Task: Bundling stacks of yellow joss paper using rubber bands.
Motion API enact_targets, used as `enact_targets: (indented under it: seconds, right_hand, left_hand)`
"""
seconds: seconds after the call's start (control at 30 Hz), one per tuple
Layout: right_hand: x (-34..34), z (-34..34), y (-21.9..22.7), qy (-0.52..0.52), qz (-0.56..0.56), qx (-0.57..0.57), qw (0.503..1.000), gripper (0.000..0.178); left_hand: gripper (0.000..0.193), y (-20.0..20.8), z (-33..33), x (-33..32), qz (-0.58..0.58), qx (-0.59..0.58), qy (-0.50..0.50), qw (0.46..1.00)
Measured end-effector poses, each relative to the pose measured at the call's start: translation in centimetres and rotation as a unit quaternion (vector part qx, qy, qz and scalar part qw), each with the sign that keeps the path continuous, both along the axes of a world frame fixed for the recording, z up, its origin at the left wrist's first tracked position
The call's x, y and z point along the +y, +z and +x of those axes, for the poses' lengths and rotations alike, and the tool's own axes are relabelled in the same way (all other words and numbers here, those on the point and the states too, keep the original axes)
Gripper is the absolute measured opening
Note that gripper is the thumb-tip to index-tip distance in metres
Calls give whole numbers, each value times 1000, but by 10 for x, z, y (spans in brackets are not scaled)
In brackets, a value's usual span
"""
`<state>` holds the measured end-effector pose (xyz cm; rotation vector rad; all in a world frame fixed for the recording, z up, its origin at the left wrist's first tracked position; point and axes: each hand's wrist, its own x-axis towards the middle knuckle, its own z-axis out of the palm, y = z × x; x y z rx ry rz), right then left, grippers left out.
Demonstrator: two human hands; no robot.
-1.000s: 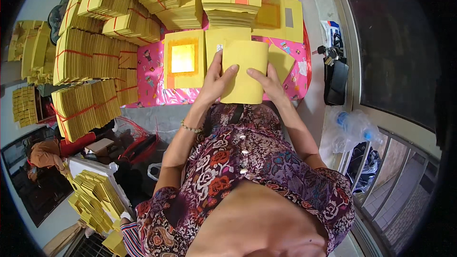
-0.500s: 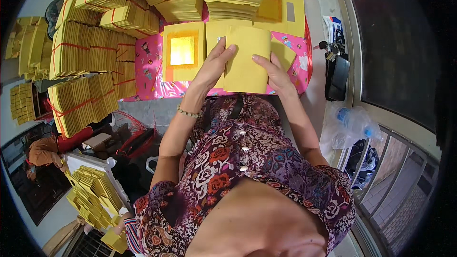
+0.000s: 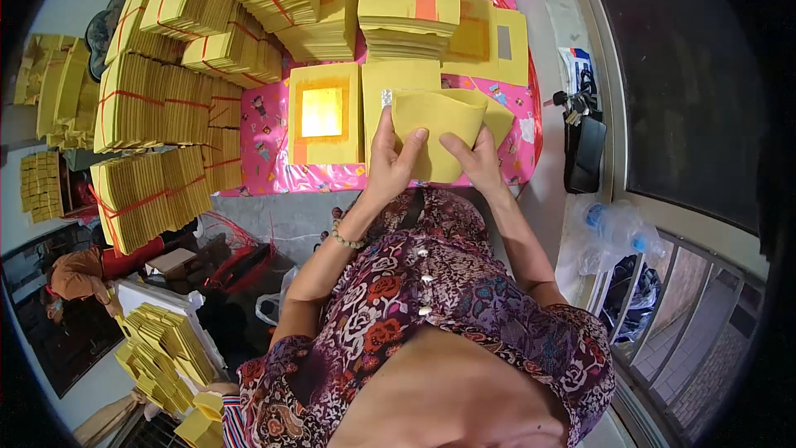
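Between my left hand (image 3: 396, 156) and my right hand (image 3: 478, 163) is a yellow piece of joss paper (image 3: 439, 119), its far edge curled and lifted. Both thumbs press on its face while my other fingers are tucked behind. Whether it is one sheet or several, I cannot tell. Under it lies another yellow joss paper (image 3: 402, 75), partly covered. To the left, a joss paper sheet with a shiny gold square (image 3: 303, 149) lies flat on the pink patterned table cover (image 3: 264, 120). Beyond my hands stands a tall stack (image 3: 406, 15), topped by a silver-grey square.
Bundles of yellow paper (image 3: 133, 108) tied with red string are piled along the left. At right, keys and a black phone (image 3: 589, 153) lie on a ledge by a window. A co-worker's striped sleeve (image 3: 235, 419) shows at lower left beside more yellow paper (image 3: 162, 357).
The paper in my hands has gone from nearly flat to bent, with its far edge curling up. My hands have moved nearer to me along it. The whole view has shifted slightly.
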<state>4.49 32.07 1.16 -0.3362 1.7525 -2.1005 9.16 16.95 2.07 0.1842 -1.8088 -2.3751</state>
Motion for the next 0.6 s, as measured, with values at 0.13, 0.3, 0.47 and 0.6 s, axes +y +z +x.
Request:
enact_targets:
  seconds: [0.13,0.3,0.47,0.6]
  right_hand:
    - [-3,1,11,-27,-6,-28,999,34]
    - [-2,1,16,-35,50,-49,997,30]
    - [-6,-10,20,-93,-37,-54,994,26]
    - [-2,-13,10,-80,12,-46,996,25]
  left_hand:
    - [40,5,2,1,3,-9,1,1000]
    - [38,8,1,0,12,-21,3,1000]
    - [34,10,-1,-4,36,-49,-10,998]
    - [33,8,-1,-4,45,-65,-2,997]
